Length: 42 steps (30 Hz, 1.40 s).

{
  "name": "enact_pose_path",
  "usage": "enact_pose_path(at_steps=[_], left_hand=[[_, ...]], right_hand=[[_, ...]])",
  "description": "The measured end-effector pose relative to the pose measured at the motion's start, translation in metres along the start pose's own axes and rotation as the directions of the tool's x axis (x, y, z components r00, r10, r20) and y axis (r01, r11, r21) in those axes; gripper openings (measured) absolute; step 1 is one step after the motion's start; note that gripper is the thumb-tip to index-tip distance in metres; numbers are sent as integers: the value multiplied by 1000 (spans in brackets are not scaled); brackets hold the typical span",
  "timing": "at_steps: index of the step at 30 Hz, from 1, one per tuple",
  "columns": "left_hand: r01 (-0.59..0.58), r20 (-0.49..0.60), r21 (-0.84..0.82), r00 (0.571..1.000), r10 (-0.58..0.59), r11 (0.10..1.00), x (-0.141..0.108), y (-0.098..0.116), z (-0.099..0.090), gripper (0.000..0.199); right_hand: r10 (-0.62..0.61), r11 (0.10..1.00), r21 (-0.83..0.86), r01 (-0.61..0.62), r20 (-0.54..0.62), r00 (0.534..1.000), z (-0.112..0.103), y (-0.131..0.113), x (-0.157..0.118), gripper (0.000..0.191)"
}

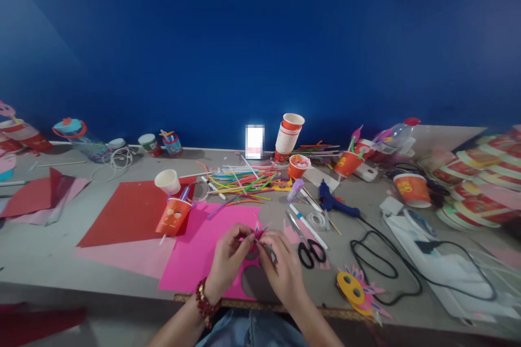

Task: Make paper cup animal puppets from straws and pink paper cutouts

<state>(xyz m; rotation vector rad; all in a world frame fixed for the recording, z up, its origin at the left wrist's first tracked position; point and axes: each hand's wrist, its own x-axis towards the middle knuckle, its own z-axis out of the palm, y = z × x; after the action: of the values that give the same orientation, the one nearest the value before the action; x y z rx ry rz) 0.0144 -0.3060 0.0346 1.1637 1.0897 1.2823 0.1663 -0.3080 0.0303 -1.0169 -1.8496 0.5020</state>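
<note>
Both hands meet over the lower edge of a bright pink sheet. My left hand is closed, thumb and forefinger pinching a small dark pink paper piece. From the other side my right hand pinches the same piece, its fingertips nearly touching the left ones. The piece is small and partly covered by the fingers. Black-handled scissors lie just right of my right hand, beside a white marker with a blue cap. A red bead bracelet circles the left wrist.
Behind lie many coloured pipe cleaners and a tall stack of paper cups. A decorated red cup leans at left. A blue glue gun with a looping black cord and a yellow paper mask are at right.
</note>
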Motion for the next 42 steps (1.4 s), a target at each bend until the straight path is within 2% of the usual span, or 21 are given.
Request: enact_pose_path(at_steps=[4,8,15,19,24,27,29,31,33,35,38,42], left_hand=[[79,22,-139,997,-76,987,3,-4,0,22],[105,-2,-182,994,-107,978,0,-7,3,21],[178,-33,-361,979,-204,915,-1,-8,8,19],[190,-49,-376,973,-224,907,-2,-12,10,23],[181,-139,-362,960,-245,914,1,-15,7,30],[192,-175,-360,947,-268,913,4,-12,1,34],[188,-166,-348,952,-258,918,4,-9,-2,34],[182,-151,-332,958,-243,926,4,-8,-5,33],[177,-158,-319,959,-237,931,2,-8,-7,32],[176,-169,-315,957,-237,933,2,-9,-8,32],[170,-153,-320,961,-228,932,2,-7,-8,32],[152,-118,-305,974,-195,940,3,-3,-7,33]], right_hand=[[-101,993,-61,103,34,994,-3,-1,-4,16],[-169,982,-86,170,14,986,-5,1,-6,18],[-313,941,-135,309,-7,950,-7,8,-9,24],[-387,912,-159,378,-32,922,-12,9,-9,28],[-424,902,-117,415,-56,904,-16,7,-16,36],[-330,944,-74,323,-123,936,-27,7,-21,35],[-190,978,-113,172,-169,967,-46,12,-25,23],[-26,980,-195,-26,-260,965,-75,22,-32,5],[117,938,-292,-184,-234,965,-109,38,-47,18],[220,871,-399,-288,-206,953,-140,55,-68,35],[346,788,-499,-361,-126,930,-165,75,-100,49],[300,746,-585,-317,-129,945,-169,87,-120,56]])
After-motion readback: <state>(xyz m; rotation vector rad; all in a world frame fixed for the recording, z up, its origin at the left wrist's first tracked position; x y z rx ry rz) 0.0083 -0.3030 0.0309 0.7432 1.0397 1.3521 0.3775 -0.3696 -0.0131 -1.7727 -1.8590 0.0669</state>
